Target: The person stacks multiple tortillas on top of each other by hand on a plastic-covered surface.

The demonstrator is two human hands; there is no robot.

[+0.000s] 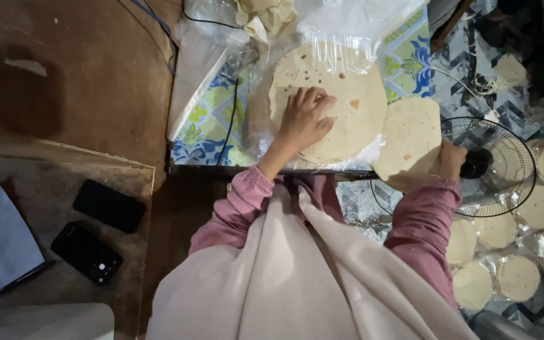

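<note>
Nearest me: my right hand (451, 160) is closed around the edge of a pale round flatbread (409, 143), held tilted over the bench edge, its upper rim overlapping the stack. Risk as I judge it: the grip is on one edge only, so the sheet could sag, fold or tear, or slip to the floor between the bench and the black wire-guard floor fan (495, 167) just beside it. If that fan is running, airflow could flip the loose side.

My left hand (303, 119) lies flat, fingers spread, on top of the stack of round spotted flatbreads (347, 113), gripping nothing. The stack sits on a clear plastic sheet (347, 25) on the bench with the blue and green floral cover (203, 119). Plastic is slick, so a sideways push could slide the whole stack towards the bench edge.

A black cable (231, 113) runs across the cover near the stack; a snag there would drag things.

Containers: the clear plastic looks like an open bag or wrap under and behind the stack; can't tell which. On the floor to the right, small clear plastic bags (517, 277) each hold a flatbread stack; sealed or not, can't tell.
</note>
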